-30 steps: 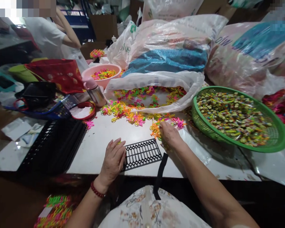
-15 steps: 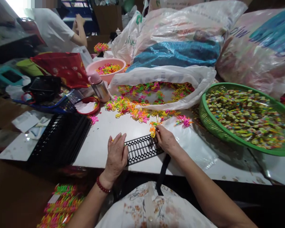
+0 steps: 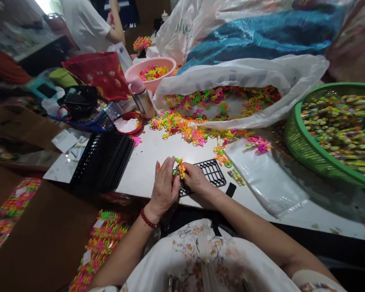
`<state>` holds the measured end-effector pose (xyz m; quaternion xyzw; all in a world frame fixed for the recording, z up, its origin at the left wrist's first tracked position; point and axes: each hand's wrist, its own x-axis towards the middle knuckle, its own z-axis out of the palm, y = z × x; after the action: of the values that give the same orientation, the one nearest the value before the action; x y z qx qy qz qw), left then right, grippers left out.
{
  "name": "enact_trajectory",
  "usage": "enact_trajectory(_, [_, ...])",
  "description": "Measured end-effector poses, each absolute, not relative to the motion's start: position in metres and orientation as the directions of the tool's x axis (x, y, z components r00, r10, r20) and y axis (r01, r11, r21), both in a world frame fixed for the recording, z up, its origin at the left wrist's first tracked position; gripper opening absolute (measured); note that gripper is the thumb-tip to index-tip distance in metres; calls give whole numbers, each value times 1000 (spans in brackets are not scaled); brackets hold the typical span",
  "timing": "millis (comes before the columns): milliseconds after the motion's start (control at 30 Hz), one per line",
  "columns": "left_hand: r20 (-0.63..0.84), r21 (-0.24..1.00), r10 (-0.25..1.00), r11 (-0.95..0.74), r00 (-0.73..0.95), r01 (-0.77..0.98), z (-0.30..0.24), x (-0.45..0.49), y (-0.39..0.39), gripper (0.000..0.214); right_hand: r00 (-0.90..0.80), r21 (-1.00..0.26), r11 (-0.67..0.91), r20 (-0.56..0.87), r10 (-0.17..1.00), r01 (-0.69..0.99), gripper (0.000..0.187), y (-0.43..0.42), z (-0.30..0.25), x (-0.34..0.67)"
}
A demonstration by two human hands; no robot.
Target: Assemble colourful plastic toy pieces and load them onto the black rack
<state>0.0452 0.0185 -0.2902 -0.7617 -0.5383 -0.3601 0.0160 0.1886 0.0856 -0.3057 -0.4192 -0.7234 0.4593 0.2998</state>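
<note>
An open sack (image 3: 246, 69) rests on the white worktop (image 3: 146, 162). Right hand (image 3: 196, 178): fingers pinching plastic pieces (image 3: 181, 171) near black rack (image 3: 214, 172). Left hand (image 3: 163, 186): grip unclear.

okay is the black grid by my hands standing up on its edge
No, the black grid lies flat on the white table, partly hidden by the right hand.

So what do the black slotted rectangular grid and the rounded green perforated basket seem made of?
Black slotted rectangular grid: probably moulded plastic, fairly matte, judging by its thin, regular bars. Rounded green perforated basket: likely plastic, slightly glossy, from its smooth, thick rim and evenly holed wall.
</note>
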Motion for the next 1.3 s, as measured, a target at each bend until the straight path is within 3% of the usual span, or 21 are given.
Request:
enact_trajectory(133, [541,376,824,-419,171,827,-287,45,17,68,-568,-776,410,82,819,480,13,87,-304,189])
enact_trajectory(333, [496,382,841,-436,217,815,-284,40,16,71,-687,-635,544,29,726,548,17,92,-309,185])
enact_trajectory(433, [458,335,845,-453,278,826,-281,36,16,69,-694,-628,562,48,719,539,26,90,-315,181])
enact_trajectory(600, [401,241,838,-488,372,839,-267,31,14,62,-665,-698,529,101,740,483,18,86,-312,185])
enact_trajectory(700, [434,195,813,-506,389,840,-260,28,16,60,-597,-745,531,225,770,405,23,83,-304,210])
enact_trajectory(800, [452,154,764,-574,459,804,-260,23,22,58,-465,-649,511,262,846,564,22,86,-295,259])
enact_trajectory(933, [433,129,742,-612,511,780,-266,22,29,50,-259,-416,337,232,937,845,19,103,-287,325])
enact_trajectory(1067, [482,98,741,-576,467,812,-271,27,30,45,-251,-345,301,182,951,889,21,122,-281,348])
enact_trajectory(1300, [533,28,743,-494,405,869,-275,22,29,37,-294,-294,311,100,950,904,22,119,-287,304])
